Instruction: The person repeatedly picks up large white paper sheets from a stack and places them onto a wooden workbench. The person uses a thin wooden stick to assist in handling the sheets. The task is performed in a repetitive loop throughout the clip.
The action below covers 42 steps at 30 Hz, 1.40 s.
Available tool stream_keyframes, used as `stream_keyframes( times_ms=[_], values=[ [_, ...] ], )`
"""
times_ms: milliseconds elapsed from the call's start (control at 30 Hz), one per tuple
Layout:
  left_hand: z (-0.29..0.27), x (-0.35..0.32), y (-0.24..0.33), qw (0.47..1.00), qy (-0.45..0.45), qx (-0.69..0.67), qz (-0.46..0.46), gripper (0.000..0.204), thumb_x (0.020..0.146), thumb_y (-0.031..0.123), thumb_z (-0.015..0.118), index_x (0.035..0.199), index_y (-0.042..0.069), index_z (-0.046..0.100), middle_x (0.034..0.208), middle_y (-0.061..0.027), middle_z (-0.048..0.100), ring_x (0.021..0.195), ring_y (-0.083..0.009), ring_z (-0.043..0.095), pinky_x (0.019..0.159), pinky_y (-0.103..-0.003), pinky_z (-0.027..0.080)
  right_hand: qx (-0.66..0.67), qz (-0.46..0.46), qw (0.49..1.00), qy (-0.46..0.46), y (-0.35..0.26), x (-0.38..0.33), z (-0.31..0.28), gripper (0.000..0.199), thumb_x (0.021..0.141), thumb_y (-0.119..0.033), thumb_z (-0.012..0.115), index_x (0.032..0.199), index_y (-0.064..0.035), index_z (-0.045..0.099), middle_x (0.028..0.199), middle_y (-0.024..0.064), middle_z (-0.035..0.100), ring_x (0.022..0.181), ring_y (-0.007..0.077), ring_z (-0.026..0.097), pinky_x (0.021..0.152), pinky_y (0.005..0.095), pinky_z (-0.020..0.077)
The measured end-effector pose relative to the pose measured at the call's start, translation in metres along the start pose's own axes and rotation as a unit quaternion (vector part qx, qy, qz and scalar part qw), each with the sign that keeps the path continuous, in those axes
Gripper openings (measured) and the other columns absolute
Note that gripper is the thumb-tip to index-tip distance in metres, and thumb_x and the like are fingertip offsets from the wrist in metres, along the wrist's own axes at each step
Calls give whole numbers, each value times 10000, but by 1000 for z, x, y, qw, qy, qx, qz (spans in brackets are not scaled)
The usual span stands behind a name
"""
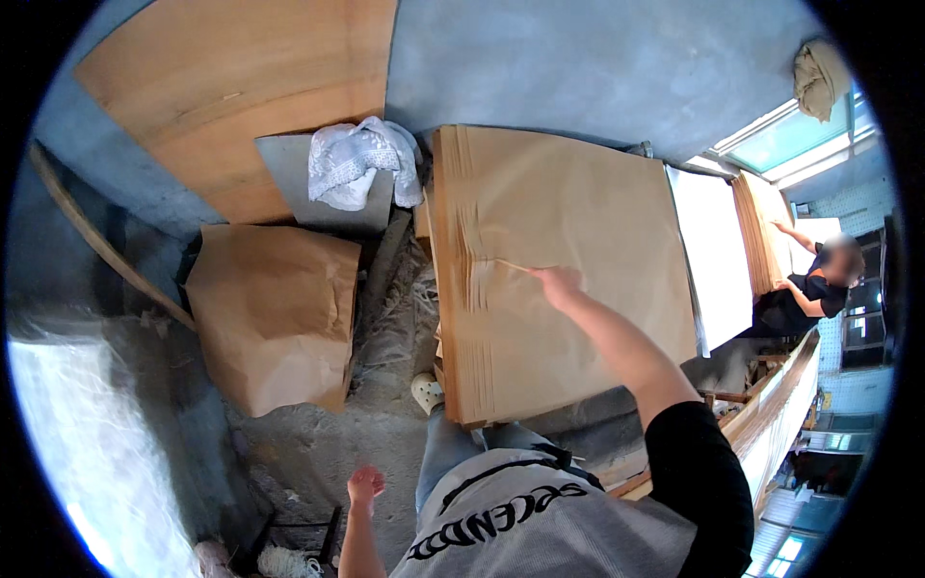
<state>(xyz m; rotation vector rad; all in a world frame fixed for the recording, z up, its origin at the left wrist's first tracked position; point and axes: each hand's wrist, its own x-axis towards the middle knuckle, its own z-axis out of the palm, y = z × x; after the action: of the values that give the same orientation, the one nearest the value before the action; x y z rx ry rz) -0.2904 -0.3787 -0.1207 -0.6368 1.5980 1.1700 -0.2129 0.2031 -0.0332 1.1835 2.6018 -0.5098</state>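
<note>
A thin light-coloured stick [513,265] is pinched in my right hand [559,286], which is closed. Its far end meets the fanned layers near the left edge of a large stack of brown paper sheets [588,212]. Those sheets lie stepped along that edge, with slight ripples near the stick's end. My left hand [365,485] hangs low over the floor beside my leg, away from the stack. Its fingers look loosely curled, with nothing visible in them.
Left of the stack, brown paper [275,308] covers a block. A patterned white cloth [361,159] drapes over a grey board [279,164] by a leaning wooden panel [251,77]. White sheets [708,250] adjoin the stack's right side. A co-worker [809,289] handles another stack farther right.
</note>
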Motion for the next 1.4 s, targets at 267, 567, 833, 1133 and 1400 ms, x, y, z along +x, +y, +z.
stream_keyframes(
  times_ms=[267,567,833,1133,1400],
  values=[
    [22,-7,-2,997,-28,71,-16,177,828,191,538,910,37,561,758,-99,619,619,-175,601,562,-290,509,-150,-41,985,-76,-86,-15,-26,312,848,-138,409,1069,-271,585,837,72,619,679,241,594,598,344,474],
    [66,-5,27,993,-72,82,43,181,838,190,518,932,41,565,788,-66,610,630,-123,570,566,-244,481,-90,-9,993,-77,-51,-46,-41,408,812,-32,421,1145,-237,535,659,113,570,565,201,555,521,334,445],
    [187,-21,92,963,-192,111,153,211,845,155,528,1016,34,553,889,-55,611,767,-102,578,663,-229,471,-12,-25,1000,3,-15,-50,-2,435,757,-50,468,1131,-259,543,700,104,585,618,235,581,535,359,458],
    [277,-27,94,630,-194,504,558,276,770,51,502,1043,24,534,1055,-121,563,1012,-274,519,866,-354,415,-36,-14,999,3,-21,-61,-7,396,792,-105,438,1116,-307,541,744,79,606,633,257,592,530,396,472],
    [288,-24,93,736,-214,491,414,287,769,125,525,1051,66,526,1111,-80,551,927,-253,565,775,-305,452,-8,-3,999,-34,-25,-78,-16,334,845,-169,404,1105,-330,540,838,91,620,693,272,607,563,390,494]
  ],
)
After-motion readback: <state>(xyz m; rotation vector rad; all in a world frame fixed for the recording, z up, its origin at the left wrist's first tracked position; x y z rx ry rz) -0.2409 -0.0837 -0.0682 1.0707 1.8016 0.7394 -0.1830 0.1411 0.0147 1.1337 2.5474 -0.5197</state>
